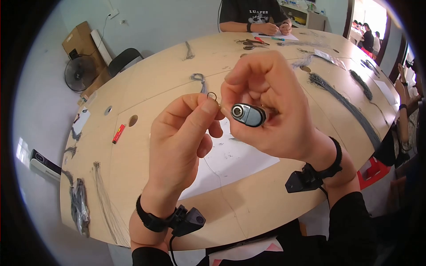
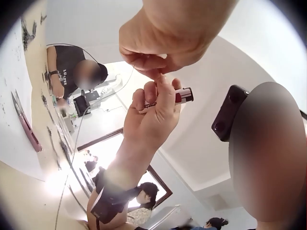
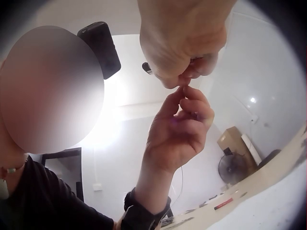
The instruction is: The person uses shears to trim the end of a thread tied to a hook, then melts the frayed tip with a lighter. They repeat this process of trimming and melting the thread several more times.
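My left hand (image 1: 179,133) pinches a thin wire between thumb and index finger. A small dark wire loop (image 1: 212,92) stands up above those fingertips. My right hand (image 1: 284,102) grips a lighter (image 1: 254,117) in its curled fingers, its metal end facing the head camera. The left wrist view shows the red and white body of the lighter (image 2: 182,96) sticking out of the fist. Right fingertips meet the left ones right beside the loop. From the hands, a thin strand (image 1: 219,177) trails down over the white paper (image 1: 248,162) to the table's near edge.
A pointed tool with a pink handle (image 2: 29,129) lies on the paper. On the wooden table (image 1: 155,111) are a red lighter-like stick (image 1: 118,134), wire bundles (image 1: 346,104) at left and right, and scissors (image 1: 253,46) at the back. A person (image 1: 255,17) sits opposite.
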Available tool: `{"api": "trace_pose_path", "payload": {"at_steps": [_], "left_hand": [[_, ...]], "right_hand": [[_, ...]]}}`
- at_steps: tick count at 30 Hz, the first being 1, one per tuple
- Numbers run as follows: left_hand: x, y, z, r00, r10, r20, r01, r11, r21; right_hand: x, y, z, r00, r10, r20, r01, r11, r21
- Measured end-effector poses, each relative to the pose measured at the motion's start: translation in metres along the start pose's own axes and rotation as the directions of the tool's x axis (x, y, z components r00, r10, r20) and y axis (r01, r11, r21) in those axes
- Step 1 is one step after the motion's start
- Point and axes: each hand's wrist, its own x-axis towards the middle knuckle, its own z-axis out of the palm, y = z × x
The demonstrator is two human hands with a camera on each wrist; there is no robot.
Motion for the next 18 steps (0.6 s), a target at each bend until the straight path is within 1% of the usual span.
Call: {"api": "trace_pose_path", "payload": {"at_steps": [2, 4, 5, 7, 9, 10, 12, 14, 15, 16, 17, 18], "left_hand": [[0.0, 0.0015, -0.0001, 1.0, -0.004, 0.003, 0.004, 1.0, -0.026], [0.0002, 0.0017, -0.0002, 1.0, 0.018, -0.008, -0.018, 1.0, -0.007], [0.0004, 0.0024, -0.0005, 0.999, 0.039, -0.016, -0.039, 0.999, 0.013], [0.0001, 0.0043, -0.0005, 0.998, 0.061, -0.013, -0.061, 0.998, 0.032], [-0.0011, 0.0053, 0.0003, 0.997, 0.078, -0.01, -0.078, 0.996, 0.048], [-0.002, 0.0057, 0.0007, 0.997, 0.071, -0.007, -0.07, 0.996, 0.05], [-0.0029, 0.0049, 0.0012, 0.998, 0.061, -0.005, -0.061, 0.997, 0.053], [-0.0031, 0.003, 0.001, 0.996, 0.077, 0.033, -0.08, 0.992, 0.095], [-0.0038, 0.0031, 0.0012, 0.997, 0.073, 0.033, -0.076, 0.992, 0.096], [-0.0041, 0.0043, 0.0014, 0.998, 0.044, 0.045, -0.049, 0.992, 0.113], [-0.0041, 0.0051, 0.0016, 0.998, 0.016, 0.057, -0.023, 0.991, 0.129], [-0.0045, 0.0048, 0.002, 0.998, 0.016, 0.059, -0.023, 0.991, 0.129]], "right_hand": [[0.0003, -0.0015, -0.0011, 1.0, 0.007, 0.018, -0.006, 1.0, -0.025], [-0.0006, -0.0005, -0.0009, 0.999, 0.001, -0.052, -0.003, 1.0, -0.03], [-0.0003, -0.0007, -0.0013, 0.999, -0.002, -0.05, 0.001, 1.0, -0.029], [0.0003, -0.0011, -0.0025, 0.994, -0.02, -0.103, 0.017, 0.999, -0.027], [0.0, -0.0041, -0.0026, 0.995, -0.001, -0.099, -0.001, 1.0, -0.028], [0.0003, -0.0055, -0.0025, 0.995, 0.015, -0.097, -0.018, 0.999, -0.03], [0.0001, -0.0065, -0.0022, 0.997, 0.002, -0.081, -0.003, 1.0, -0.017], [0.0, -0.0057, -0.0022, 0.998, -0.009, -0.065, 0.009, 1.0, -0.002], [-0.0002, -0.0043, -0.0023, 0.998, -0.017, -0.067, 0.014, 0.999, -0.039], [-0.0001, -0.0034, -0.0023, 0.997, -0.028, -0.068, 0.023, 0.997, -0.077], [-0.0003, -0.003, -0.0021, 0.997, -0.03, -0.069, 0.025, 0.997, -0.079], [-0.0011, -0.003, -0.0017, 0.997, -0.003, -0.079, -0.001, 0.999, -0.046]]}}
